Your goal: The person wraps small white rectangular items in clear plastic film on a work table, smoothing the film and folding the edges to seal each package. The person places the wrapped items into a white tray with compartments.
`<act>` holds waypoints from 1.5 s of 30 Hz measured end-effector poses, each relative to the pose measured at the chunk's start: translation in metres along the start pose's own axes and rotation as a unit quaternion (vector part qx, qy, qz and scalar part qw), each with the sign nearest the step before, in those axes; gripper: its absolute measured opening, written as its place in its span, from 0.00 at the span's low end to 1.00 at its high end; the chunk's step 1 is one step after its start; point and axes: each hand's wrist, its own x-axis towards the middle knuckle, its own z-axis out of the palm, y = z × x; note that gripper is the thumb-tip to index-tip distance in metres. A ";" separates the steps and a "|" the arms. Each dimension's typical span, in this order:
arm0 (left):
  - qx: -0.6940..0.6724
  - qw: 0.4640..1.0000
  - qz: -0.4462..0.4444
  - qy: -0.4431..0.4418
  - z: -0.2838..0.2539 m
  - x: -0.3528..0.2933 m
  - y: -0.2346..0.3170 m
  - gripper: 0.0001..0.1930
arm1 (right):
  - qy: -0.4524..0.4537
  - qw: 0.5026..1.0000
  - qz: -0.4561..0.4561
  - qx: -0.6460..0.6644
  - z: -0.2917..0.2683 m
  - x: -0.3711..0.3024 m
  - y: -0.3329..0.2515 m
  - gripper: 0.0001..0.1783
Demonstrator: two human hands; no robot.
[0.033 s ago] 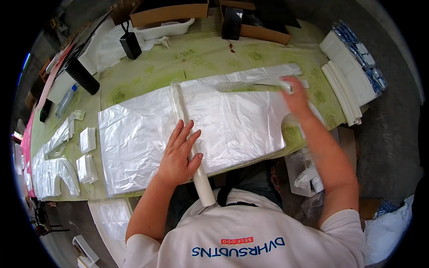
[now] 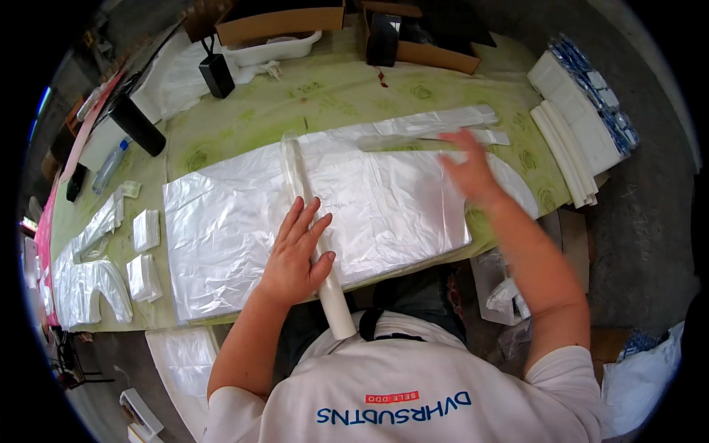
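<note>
A large translucent white plastic sheet point(image 2: 229, 229), creased and shiny, lies across the table; at its right end it narrows into strap-like strips point(image 2: 443, 122). Across it rests a pale roll or tube point(image 2: 336, 314), its near end jutting past the table edge toward my body. My left hand point(image 2: 297, 255) lies flat on this tube with fingers stretched out, pressing rather than gripping. Over the sheet's right part hovers my right hand point(image 2: 471, 168), slightly blurred, its fingers apart and nothing seen in them. Whether its fingertips touch the plastic I cannot tell.
Small folded plastic packets point(image 2: 145, 230) and a folded plastic piece point(image 2: 96, 288) lie at left. A bottle point(image 2: 111, 166), black cylinder point(image 2: 136, 125) and black box point(image 2: 216, 74) stand behind. Cardboard boxes point(image 2: 281, 23) line the back; white rolls point(image 2: 565, 151) lie at right.
My right hand has moved left over the plastic sheet, away from the strips' right ends. My left hand and the tube stay where they were.
</note>
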 end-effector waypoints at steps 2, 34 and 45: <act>-0.001 1.000 -0.008 -0.003 -0.001 -0.001 0.000 0.28 | -0.098 0.994 -0.012 -0.051 0.032 -0.007 -0.057 0.33; 0.008 0.994 0.041 0.106 -0.059 -0.048 -0.004 0.13 | -0.105 0.929 -0.266 0.236 0.058 -0.172 -0.179 0.15; -0.003 0.978 -0.187 0.089 -0.077 -0.090 0.002 0.17 | -0.113 0.926 -0.235 0.273 0.059 -0.189 -0.156 0.14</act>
